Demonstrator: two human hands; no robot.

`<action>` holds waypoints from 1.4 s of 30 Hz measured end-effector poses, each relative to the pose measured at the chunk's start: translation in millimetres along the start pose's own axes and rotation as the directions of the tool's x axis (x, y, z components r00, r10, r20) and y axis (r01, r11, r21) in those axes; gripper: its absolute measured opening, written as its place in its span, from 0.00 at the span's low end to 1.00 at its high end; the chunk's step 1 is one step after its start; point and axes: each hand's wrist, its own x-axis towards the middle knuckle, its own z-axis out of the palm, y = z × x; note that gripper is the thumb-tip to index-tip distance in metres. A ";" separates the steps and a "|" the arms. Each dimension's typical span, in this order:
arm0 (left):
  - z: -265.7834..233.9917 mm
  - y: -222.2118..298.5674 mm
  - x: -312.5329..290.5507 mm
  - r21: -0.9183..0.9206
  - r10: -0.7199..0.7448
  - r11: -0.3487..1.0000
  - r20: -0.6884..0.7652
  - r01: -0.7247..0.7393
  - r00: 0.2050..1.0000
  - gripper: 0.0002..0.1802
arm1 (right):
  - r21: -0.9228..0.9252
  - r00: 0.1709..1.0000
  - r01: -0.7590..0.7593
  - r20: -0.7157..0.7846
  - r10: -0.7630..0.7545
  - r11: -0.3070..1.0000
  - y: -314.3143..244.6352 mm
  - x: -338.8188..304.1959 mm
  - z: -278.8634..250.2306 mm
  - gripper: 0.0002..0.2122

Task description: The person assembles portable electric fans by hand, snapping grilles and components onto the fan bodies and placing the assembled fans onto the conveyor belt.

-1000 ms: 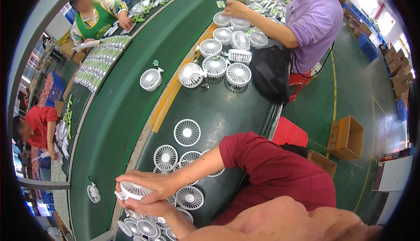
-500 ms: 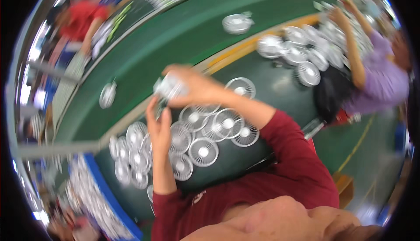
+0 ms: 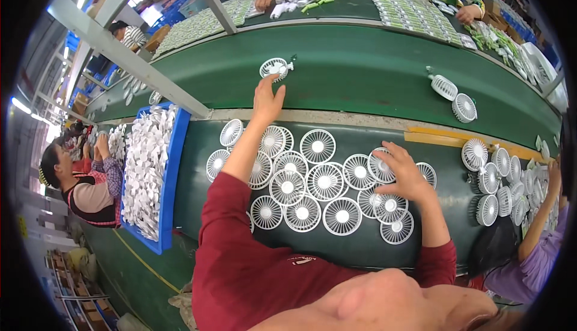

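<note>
My left hand [image 3: 267, 101] reaches out over the green conveyor belt, its fingers and thumb apart. Its fingertips are at the near edge of a small white fan unit [image 3: 274, 66]; I cannot tell whether they touch it. My right hand [image 3: 406, 176] is open, thumb and fingers spread, above the right part of the spread of round white fan grilles. One grille [image 3: 377, 168] lies partly under its fingers. Many more grilles, such as this one [image 3: 342, 216], lie flat and overlapping on the dark green worktable [image 3: 201, 211] between my forearms.
Left of the worktable stands a blue tray [image 3: 170, 180] full of small white parts. A grey metal post [image 3: 138, 69] slants over the belt. More fan units [image 3: 464, 108] lie on the belt at right. Co-workers sit left, right and across the belt.
The view has turned toward the right. My hands, together around a white fan unit before, are now apart: the left over the belt, the right above the grilles. The fan unit is out of my right hand.
</note>
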 end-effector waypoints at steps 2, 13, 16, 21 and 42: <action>15.5 -13.3 26.7 0.027 -0.007 1.000 -0.002 0.007 1.000 0.22 | -0.075 0.999 -0.023 -0.042 0.020 0.997 -2.2 -1.2 4.1 0.37; 63.4 -38.9 85.7 0.383 -0.258 0.906 0.167 0.179 0.952 0.29 | -0.048 0.993 -0.047 -0.107 0.042 0.998 1.7 -1.6 7.5 0.29; 61.9 -38.2 85.1 0.350 -0.365 0.883 0.094 0.313 0.926 0.26 | -0.023 0.990 -0.063 -0.131 0.059 0.998 3.7 -2.5 8.7 0.26; 39.6 -53.9 70.0 0.350 -0.341 0.903 0.236 0.248 0.910 0.17 | 0.159 0.933 -0.087 -0.334 0.136 0.983 -1.3 11.0 10.7 0.16; -18.0 157.5 -93.5 -0.803 0.066 -0.015 0.593 0.595 0.802 0.26 | 0.208 0.698 0.216 -0.716 -0.003 0.954 -90.5 56.2 -3.1 0.28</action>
